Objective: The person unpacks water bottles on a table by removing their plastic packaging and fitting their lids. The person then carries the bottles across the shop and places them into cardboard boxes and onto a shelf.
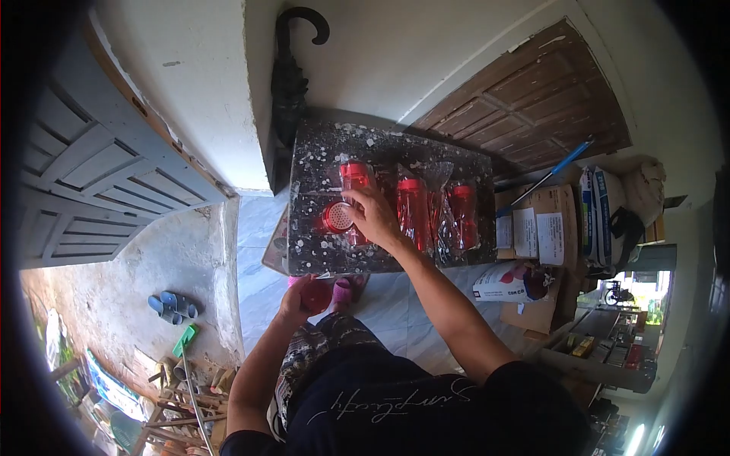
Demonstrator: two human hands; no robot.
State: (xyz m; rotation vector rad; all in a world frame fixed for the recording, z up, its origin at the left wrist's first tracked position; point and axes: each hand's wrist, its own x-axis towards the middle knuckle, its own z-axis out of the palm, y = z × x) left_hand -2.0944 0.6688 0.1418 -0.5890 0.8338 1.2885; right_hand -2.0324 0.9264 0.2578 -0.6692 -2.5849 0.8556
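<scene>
My left hand is wrapped round a red round object just off the table's near edge. Over the paint-spattered dark table, my right hand has its fingers bent beside a red cap with a perforated disc; whether the fingertips grip it is unclear. Behind that hand stands or lies a red-capped bottle, partly covered by the fingers. Two more red bottles in clear plastic, one in the middle and one farther right, are on the table.
A black umbrella leans at the wall behind the table. Cardboard boxes and sacks are stacked to the right, with a blue-handled pole across them. A printed bag lies below. Blue slippers are at left.
</scene>
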